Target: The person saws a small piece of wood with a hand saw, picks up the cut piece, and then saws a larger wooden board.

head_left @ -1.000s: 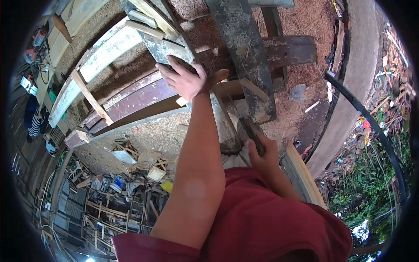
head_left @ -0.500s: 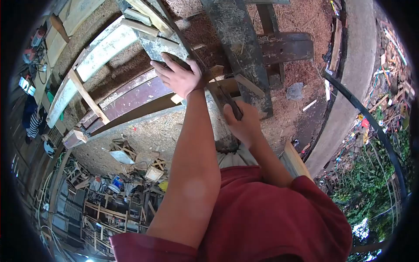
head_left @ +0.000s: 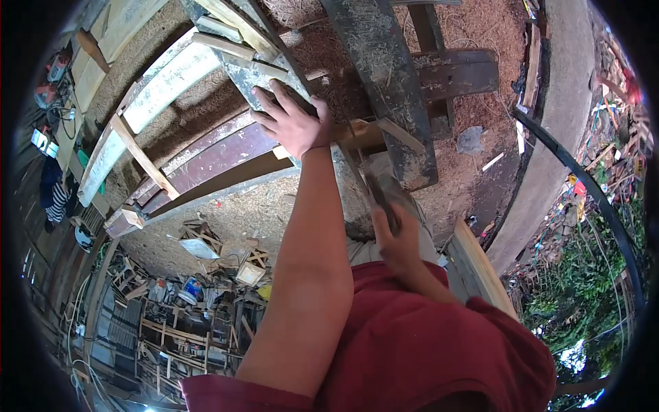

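My left hand (head_left: 300, 132) lies with spread fingers on a worn, paint-flecked board (head_left: 241, 81), and small wooden strips lie just beyond the fingertips. Closed around the dark handle of a handsaw (head_left: 379, 196) is my right hand (head_left: 402, 242), low and close to my body. The saw's thin blade points up and away, running alongside the board's right edge near a light brown wood piece (head_left: 367, 139). Where the blade meets the wood is hard to make out.
A dark plank (head_left: 384, 75) lies to the right, across another dark board (head_left: 463, 72). Curved boards (head_left: 226, 147) extend left. Wood shavings cover the ground. A concrete edge (head_left: 566, 103) and black hose (head_left: 583, 182) run along the right side; tools (head_left: 55, 75) sit far left.
My right hand has drawn the handsaw back toward my body, so more of the blade shows on the near side. My left hand stays on the board; the whole view has shifted slightly.
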A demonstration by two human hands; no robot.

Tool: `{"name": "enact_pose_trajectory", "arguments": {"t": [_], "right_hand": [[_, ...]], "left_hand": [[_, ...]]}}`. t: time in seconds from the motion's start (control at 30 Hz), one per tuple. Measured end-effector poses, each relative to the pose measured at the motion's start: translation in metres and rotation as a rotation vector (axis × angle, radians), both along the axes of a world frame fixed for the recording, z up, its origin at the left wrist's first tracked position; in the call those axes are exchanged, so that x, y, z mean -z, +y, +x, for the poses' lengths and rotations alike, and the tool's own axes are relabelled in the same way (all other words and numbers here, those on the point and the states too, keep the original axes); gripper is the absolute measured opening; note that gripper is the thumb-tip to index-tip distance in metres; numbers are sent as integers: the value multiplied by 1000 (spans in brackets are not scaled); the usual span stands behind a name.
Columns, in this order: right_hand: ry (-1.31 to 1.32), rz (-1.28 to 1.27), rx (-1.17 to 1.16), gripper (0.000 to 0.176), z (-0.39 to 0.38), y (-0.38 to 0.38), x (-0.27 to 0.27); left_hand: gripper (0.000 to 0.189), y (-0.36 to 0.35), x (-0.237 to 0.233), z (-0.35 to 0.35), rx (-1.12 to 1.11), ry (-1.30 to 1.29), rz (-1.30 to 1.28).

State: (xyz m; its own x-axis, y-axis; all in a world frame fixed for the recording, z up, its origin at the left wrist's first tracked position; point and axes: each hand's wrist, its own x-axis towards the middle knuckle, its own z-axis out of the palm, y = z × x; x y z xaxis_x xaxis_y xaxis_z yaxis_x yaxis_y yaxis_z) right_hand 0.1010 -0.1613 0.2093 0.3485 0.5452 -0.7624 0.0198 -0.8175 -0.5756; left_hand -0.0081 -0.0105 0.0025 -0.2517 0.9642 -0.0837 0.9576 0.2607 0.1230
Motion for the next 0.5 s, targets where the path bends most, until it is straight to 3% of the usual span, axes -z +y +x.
{"name": "enact_pose_trajectory", "arguments": {"t": [0.13,0.23,0.33,0.43,0.5], "right_hand": [[3,16,32,29,-1,-3,-8],[52,14,106,28,-7,25,54],[-69,58,-27,28,1,23,12],[28,8,-16,29,9,-20,-15],[-61,27,-46,28,1,-12,25]], "left_hand": [[94,-2,-1,1,-6,-10,-7],[93,-3,4,-1,5,0,36],[93,-4,8,-4,20,8,67],[91,-7,10,-3,33,-3,87],[88,-6,12,-2,30,-3,119]]}}
